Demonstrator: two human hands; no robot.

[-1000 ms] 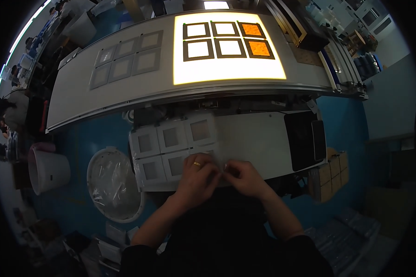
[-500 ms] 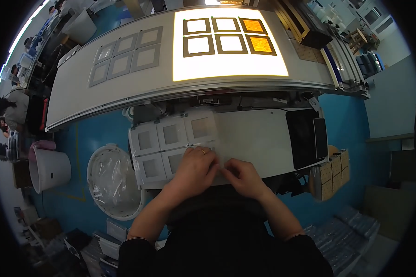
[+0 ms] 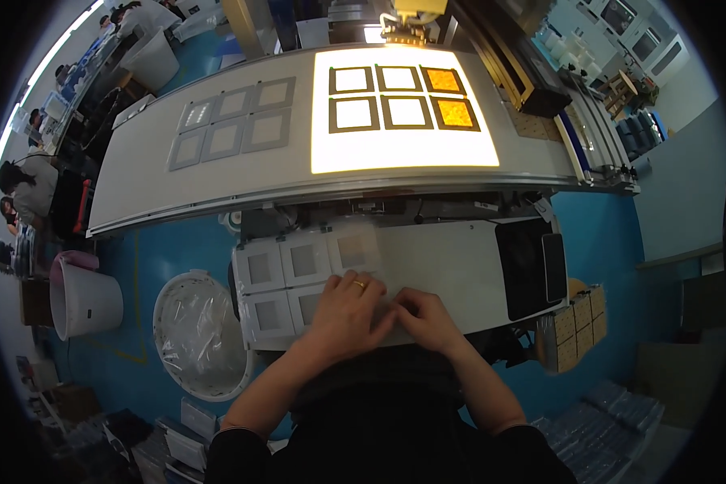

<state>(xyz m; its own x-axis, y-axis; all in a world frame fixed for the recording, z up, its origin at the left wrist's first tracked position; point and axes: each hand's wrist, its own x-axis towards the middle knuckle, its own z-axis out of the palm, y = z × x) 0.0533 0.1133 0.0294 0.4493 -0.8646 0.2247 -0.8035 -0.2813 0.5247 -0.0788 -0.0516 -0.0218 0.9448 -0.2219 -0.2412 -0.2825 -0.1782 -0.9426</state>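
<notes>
Pressing flat on a white sheet of 6 square frames (image 3: 298,282) at the near edge of a white work table (image 3: 452,258), left hand (image 3: 348,310) spread wide, right hand (image 3: 425,316) curled with fingertips pinching a corner, steadying it, beside a lit panel (image 3: 403,113).

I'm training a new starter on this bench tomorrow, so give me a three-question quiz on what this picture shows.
1. True or false: both hands rest on the white sheet of square frames on the near table.
2. How many of the six frames on the lit panel are filled orange? A) none B) two C) four
3. Fill in: the ring is on the ____ hand.

Key
1. True: the left hand and right hand meet on the frame sheet.
2. B: the two orange frames are at its right end.
3. Left; the ring is gold.
</notes>
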